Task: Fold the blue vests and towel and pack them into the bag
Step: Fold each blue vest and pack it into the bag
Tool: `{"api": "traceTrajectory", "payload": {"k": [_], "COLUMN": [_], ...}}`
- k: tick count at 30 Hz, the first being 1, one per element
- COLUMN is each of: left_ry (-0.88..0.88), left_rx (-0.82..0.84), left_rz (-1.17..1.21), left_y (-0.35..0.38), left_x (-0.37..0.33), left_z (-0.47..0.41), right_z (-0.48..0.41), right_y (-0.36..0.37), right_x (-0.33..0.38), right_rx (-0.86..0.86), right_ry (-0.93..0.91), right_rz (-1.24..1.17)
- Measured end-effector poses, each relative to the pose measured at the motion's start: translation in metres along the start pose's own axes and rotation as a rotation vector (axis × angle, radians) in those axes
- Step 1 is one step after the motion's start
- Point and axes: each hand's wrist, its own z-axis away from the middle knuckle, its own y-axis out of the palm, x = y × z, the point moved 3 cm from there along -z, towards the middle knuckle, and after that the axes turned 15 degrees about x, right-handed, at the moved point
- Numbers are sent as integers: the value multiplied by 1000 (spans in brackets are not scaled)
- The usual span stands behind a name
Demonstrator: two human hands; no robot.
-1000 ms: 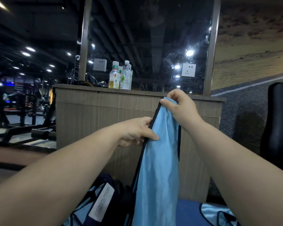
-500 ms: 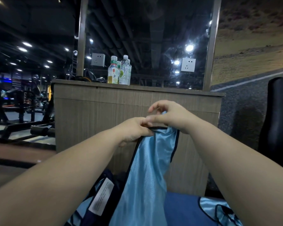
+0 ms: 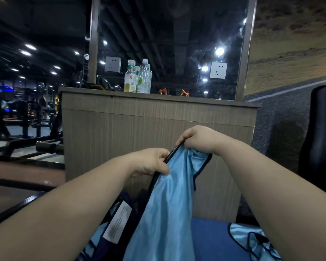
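A shiny light-blue vest with black trim hangs in front of me. My left hand pinches its black edge lower down on the left. My right hand grips the top of the same vest, a little higher and to the right. Below, a dark blue bag with a white label lies at the lower left, with more light-blue cloth in it. Another blue vest lies at the lower right on a dark blue surface, maybe the towel.
A wooden counter stands right ahead, with drink bottles on top and a mirror behind. A black chair is at the right. Gym machines fill the left background.
My right hand has come down from high up to near my left hand, then moved slightly right. The vest's top edge is now spread between both hands.
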Motion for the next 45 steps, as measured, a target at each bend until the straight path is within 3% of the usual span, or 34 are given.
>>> {"api": "traceTrajectory", "payload": {"k": [5, 9, 12, 16, 18, 24, 27, 30, 34, 41, 45], "left_ry": [-71, -80, -77, -53, -33, 7, 65, 133, 107, 176, 218], "left_rx": [-7, -113, -187, -269, -259, -179, -36, 107, 211, 30, -163], "left_rz": [-19, -39, -51, -100, -94, 80, 241, 342, 303, 405, 350], "left_y": [5, 2, 1, 2, 5, 8, 13, 16, 20, 13, 9], "left_x": [16, 19, 19, 16, 11, 13, 14, 16, 21, 30, 36], "left_z": [4, 1, -2, -9, -13, -14, -12, -7, -1, 1, 0], "right_z": [-1, 1, 4, 2, -2, -9, -9, -10, -11, -12, -11], "right_y": [-11, -11, -6, 16, 30, 43, 43, 39, 35, 30, 28], "right_x": [-23, -33, -32, -16, -9, -11, -13, -20, -32, -53, -55], "right_rx": [-267, -331, -249, 116, 218, 226, 180, 120, 84, 64, 83], "right_ry": [35, 121, 138, -6, -40, 19, 3, -8, -30, -63, -92], "right_rz": [-193, -83, 117, 40, 91, 236, 214, 128, -81, -238, -289]}}
